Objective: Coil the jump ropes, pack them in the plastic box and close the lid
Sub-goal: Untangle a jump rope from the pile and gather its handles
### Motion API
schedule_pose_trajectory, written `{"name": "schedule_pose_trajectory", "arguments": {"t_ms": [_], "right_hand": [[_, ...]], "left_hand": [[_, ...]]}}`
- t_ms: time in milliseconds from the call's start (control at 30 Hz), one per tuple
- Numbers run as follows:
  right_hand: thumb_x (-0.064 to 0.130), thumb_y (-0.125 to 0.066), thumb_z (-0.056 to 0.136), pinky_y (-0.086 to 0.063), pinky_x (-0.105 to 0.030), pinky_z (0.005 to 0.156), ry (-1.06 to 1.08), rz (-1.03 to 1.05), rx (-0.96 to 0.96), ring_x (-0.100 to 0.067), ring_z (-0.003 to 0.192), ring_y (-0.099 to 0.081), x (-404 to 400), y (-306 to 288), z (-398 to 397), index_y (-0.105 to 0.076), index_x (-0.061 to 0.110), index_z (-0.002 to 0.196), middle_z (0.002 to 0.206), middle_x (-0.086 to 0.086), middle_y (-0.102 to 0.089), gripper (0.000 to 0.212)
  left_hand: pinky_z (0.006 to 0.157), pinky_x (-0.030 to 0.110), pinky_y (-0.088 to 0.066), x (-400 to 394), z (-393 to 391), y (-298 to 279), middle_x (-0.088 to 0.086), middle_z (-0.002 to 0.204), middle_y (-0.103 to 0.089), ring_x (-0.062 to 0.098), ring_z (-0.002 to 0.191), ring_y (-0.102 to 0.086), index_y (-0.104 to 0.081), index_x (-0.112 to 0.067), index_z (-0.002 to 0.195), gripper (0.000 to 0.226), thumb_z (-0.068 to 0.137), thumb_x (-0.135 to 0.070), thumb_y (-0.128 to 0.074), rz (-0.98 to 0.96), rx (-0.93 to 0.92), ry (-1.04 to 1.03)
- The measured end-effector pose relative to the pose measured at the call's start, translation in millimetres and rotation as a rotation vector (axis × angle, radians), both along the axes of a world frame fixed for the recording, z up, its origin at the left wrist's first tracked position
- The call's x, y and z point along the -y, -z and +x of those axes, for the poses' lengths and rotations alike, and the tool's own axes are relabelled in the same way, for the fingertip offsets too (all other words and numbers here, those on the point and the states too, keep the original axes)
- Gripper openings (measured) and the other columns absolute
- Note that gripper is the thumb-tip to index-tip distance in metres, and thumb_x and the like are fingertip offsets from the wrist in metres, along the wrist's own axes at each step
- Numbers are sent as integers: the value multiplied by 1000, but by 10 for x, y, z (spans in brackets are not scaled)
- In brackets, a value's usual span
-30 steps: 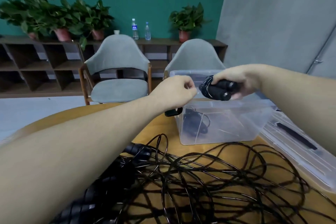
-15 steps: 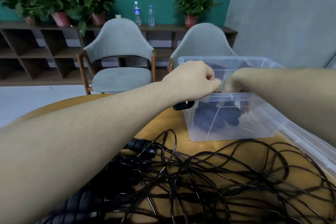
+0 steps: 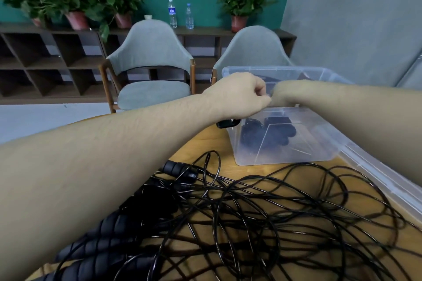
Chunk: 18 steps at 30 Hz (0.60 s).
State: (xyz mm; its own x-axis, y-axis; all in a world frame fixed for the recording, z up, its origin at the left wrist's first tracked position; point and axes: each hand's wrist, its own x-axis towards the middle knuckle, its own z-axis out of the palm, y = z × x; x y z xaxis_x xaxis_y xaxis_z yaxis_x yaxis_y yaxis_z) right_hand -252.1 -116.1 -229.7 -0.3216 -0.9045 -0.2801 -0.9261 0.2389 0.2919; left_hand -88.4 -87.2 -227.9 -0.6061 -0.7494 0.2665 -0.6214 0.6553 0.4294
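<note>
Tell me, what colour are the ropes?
Black ropes, clearest in the head view.

No text can be read. The clear plastic water bottle with a blue label [image 3: 172, 13], far beyond the left hand [image 3: 239, 96] on the shelf, shows white marks too blurred to make out.

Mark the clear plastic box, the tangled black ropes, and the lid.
clear plastic box [image 3: 285, 157], head view, front wall
tangled black jump ropes [image 3: 262, 212], head view, pile centre
clear plastic lid [image 3: 388, 187], head view, rim
</note>
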Motion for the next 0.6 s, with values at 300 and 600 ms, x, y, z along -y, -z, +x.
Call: {"name": "schedule_pose_trajectory", "arguments": {"t_ms": [300, 600], "right_hand": [[29, -50, 91, -41, -30, 73, -289, -736, 466, -20, 94, -58, -977, -233, 235, -64, 29, 102, 101, 6, -66, 17], [31, -57, 89, -49, -32, 82, -521, -526, 476, -18, 95, -59, -2269, 21, 807, -66, 30, 110, 100, 5, -66, 22]], "left_hand": [[72, 31, -47, -818, 408, -70, -4, 90, -61, 17, 82, -60, -61, -26, 89, 5, 90, -30, -58, -27, -6, -35], [70, 31, -42, -1930, 994, 118, -3, 97, -64, 10, 74, -53, -57, -21, 103, 15, 91, -29, -59, 55, 79, -119]]}}
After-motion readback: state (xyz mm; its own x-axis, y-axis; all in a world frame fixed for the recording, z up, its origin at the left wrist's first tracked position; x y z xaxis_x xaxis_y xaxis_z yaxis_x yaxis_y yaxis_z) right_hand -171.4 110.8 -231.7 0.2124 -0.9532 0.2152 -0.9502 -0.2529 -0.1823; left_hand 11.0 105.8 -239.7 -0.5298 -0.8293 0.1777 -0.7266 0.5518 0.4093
